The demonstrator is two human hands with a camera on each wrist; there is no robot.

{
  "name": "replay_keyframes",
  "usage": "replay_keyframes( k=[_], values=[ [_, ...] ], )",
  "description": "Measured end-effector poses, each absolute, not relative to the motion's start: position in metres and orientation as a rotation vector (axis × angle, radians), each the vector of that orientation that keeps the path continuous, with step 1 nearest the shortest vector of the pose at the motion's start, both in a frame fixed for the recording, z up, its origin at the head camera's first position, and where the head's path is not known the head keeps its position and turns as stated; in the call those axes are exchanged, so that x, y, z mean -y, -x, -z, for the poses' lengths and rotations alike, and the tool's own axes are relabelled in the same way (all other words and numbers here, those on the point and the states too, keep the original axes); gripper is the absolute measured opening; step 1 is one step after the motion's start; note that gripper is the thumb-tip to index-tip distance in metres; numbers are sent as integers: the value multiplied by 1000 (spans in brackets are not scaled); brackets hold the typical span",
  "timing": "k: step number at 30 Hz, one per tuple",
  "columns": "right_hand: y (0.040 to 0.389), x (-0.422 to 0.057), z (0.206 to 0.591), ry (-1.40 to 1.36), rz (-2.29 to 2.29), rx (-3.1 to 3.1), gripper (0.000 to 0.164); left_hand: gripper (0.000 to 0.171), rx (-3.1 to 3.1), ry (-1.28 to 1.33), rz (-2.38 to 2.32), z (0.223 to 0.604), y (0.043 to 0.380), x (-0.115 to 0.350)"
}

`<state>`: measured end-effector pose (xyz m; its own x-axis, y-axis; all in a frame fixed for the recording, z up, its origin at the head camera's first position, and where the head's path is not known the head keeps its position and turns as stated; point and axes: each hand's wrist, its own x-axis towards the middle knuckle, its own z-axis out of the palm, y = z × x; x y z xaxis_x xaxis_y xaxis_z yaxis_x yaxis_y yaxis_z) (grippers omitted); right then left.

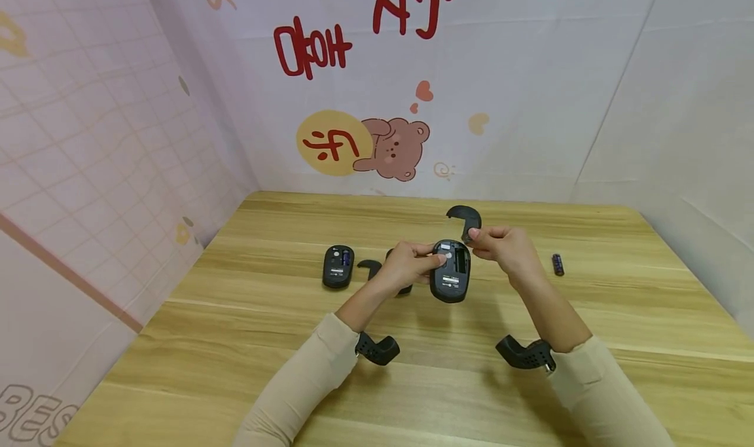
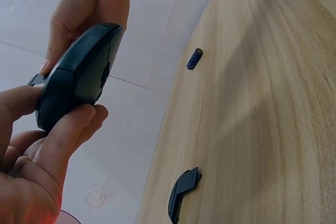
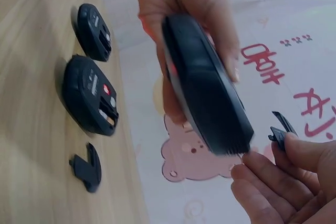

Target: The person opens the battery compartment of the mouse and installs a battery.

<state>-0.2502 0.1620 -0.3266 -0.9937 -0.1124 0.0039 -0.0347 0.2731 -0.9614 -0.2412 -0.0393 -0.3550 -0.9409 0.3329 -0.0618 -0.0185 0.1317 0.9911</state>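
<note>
My left hand [image 1: 406, 264] grips a black computer mouse [image 1: 450, 286], its underside turned toward the head camera. The battery slot on that underside is uncovered and looks dark inside. Just beyond the mouse's upper right edge, my right hand [image 1: 506, 247] pinches a curved black battery cover [image 1: 472, 219] between thumb and fingers. In the right wrist view this cover [image 3: 282, 136] is held apart from the mouse [image 3: 210, 93]. Seen from the left wrist, the mouse [image 2: 79, 74] hides most of the cover.
Another upturned mouse [image 1: 338, 268] with a battery in its slot lies at the left. A third mouse [image 3: 90, 95] and a loose battery cover [image 3: 88, 167] lie near it, partly behind my left hand in the head view. A dark blue battery [image 1: 557, 264] lies at the right.
</note>
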Motion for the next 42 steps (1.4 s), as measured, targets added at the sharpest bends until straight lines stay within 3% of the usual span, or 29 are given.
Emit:
replay_keyframes(
  k=[10,23,29,42],
  values=[
    [248,-221,328,223,2127,-2298,23,37,-2083,-323,-1949,352,242,43],
    [249,-279,373,30,1686,-2559,51,39,-2128,-300,-1942,333,240,52],
    [259,-283,390,26,1546,-2553,47,38,-2155,-326,-1941,312,225,56],
    [278,-277,408,36,1243,-2596,37,40,-2175,-293,-1929,313,225,60]
  ],
)
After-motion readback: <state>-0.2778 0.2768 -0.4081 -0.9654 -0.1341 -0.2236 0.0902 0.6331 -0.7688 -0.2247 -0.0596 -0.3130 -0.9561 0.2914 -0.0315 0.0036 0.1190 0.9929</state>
